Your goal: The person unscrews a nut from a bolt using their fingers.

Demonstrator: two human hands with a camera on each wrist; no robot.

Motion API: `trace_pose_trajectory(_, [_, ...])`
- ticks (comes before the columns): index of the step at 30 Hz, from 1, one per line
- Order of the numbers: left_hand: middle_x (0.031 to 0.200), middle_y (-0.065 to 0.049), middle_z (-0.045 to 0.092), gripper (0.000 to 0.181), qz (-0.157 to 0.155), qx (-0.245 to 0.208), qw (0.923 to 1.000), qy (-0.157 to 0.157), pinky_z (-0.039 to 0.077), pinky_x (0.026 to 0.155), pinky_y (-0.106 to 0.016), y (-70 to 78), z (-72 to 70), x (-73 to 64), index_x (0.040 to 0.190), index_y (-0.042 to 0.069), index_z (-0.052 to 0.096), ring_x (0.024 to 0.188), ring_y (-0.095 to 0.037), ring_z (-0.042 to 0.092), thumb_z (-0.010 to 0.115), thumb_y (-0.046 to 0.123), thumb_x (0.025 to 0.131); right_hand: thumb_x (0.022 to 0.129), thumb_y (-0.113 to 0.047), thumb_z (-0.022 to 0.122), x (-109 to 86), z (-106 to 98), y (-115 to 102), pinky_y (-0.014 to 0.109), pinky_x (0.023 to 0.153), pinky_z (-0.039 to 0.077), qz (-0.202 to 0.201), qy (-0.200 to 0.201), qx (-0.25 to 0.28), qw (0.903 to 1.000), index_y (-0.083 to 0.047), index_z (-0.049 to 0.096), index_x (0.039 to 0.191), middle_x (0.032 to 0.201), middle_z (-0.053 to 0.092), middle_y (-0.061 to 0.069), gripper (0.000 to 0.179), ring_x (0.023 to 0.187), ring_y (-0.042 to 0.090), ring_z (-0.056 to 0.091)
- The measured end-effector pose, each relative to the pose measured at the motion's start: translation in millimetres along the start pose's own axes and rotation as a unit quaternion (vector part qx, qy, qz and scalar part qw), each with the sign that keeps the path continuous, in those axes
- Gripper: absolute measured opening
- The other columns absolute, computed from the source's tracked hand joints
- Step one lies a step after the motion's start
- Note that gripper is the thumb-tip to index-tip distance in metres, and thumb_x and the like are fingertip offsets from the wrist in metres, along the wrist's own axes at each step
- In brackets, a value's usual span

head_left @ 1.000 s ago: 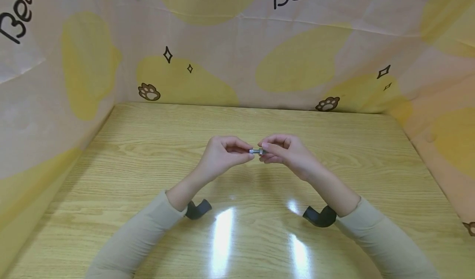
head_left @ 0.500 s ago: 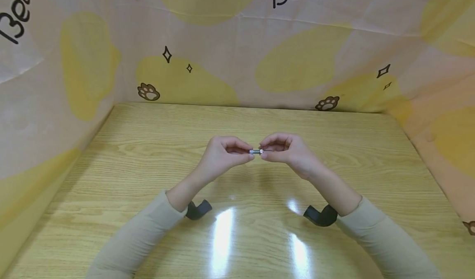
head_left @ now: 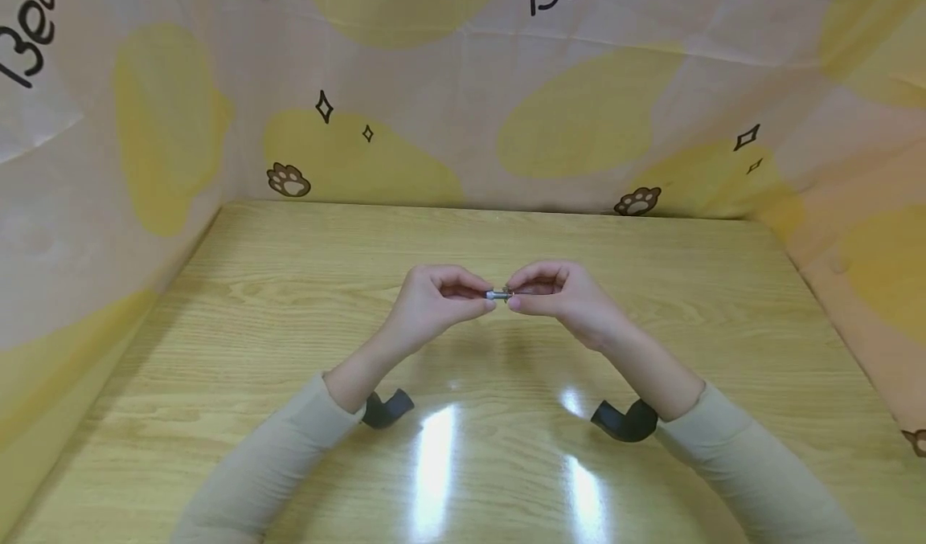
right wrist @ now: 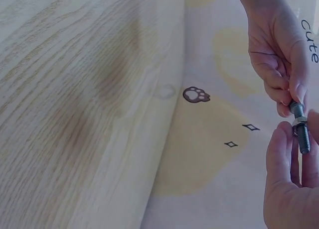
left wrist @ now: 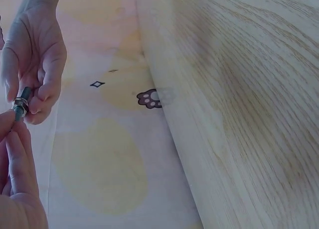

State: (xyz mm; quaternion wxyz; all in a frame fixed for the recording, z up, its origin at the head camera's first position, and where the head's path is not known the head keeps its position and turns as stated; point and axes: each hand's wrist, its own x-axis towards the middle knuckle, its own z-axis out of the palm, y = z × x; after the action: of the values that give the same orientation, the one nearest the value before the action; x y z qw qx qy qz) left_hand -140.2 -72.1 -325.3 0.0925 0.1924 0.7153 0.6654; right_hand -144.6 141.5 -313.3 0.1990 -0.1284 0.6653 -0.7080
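A threaded metal bolt [right wrist: 303, 143] is held level between two hands above the table, in the middle of the head view. My left hand [head_left: 434, 299] pinches one end of it between thumb and fingertips, which cover that end. Partway along the thread sits a hex nut [right wrist: 300, 121]. My right hand [head_left: 567, 299] has thumb and fingertips at either side of this nut, pinching it. Beyond the nut, the bolt's free end points into the right palm, plain to see in the right wrist view.
Beneath the hands lies a wood-grain table [head_left: 304, 351]. Cloth [head_left: 463, 86] printed with yellow patches and paw marks encloses its back and sides. Dark straps [head_left: 628, 422] show at both wrists, and light glares off the table's front.
The right thumb has shifted from across the nut to its near side, and the nut looks turned. My left hand has stayed in place.
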Motion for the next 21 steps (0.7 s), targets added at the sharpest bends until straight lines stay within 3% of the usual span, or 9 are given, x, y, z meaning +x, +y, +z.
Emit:
trace_pose_trajectory(5, [0.089, -0.011, 0.069, 0.017, 0.000, 0.004, 1.0000, 0.000, 0.056, 0.074, -0.034, 1.2, -0.7, -0.6, 0.094, -0.002, 0.069, 0.079, -0.023, 0.067, 0.073, 0.006, 0.079, 0.089, -0.003, 0.060, 0.1, 1.4, -1.5, 0.032, 0.081, 0.054, 0.015, -0.005, -0.002, 0.9999, -0.006, 0.064, 0.099, 0.091, 0.067, 0.004, 0.011, 0.083, 0.016, 0.066])
trace_pose_trajectory(9, [0.089, -0.010, 0.069, 0.017, -0.003, 0.011, 0.9999, 0.005, 0.056, 0.074, -0.034, 2.4, -0.6, -0.9, 0.094, -0.001, 0.070, 0.078, -0.022, 0.067, 0.074, 0.007, 0.079, 0.095, -0.008, 0.052, 0.9, 4.0, -0.8, 0.030, 0.074, 0.056, 0.042, -0.003, 0.012, 0.9990, -0.007, 0.066, 0.091, 0.082, 0.068, 0.004, 0.014, 0.073, 0.014, 0.066])
trace_pose_trajectory(16, [0.089, -0.011, 0.069, 0.017, -0.002, -0.002, 1.0000, 0.003, 0.056, 0.075, -0.034, 3.1, -1.2, -1.7, 0.094, -0.002, 0.069, 0.079, -0.023, 0.068, 0.073, 0.005, 0.079, 0.084, 0.003, 0.063, 0.9, 1.2, 1.4, 0.029, 0.078, 0.054, 0.005, 0.002, -0.002, 1.0000, -0.013, 0.069, 0.089, 0.085, 0.068, 0.002, 0.019, 0.078, 0.013, 0.066])
trace_pose_trajectory(21, [0.089, -0.011, 0.069, 0.017, -0.002, -0.002, 1.0000, 0.004, 0.056, 0.074, -0.034, 3.0, -1.4, -1.6, 0.093, -0.003, 0.069, 0.078, -0.023, 0.068, 0.073, 0.004, 0.079, 0.082, 0.003, 0.066, 0.1, -0.1, 0.2, 0.030, 0.081, 0.053, 0.006, 0.007, -0.018, 0.9998, -0.005, 0.066, 0.101, 0.094, 0.068, 0.004, 0.021, 0.087, 0.016, 0.066])
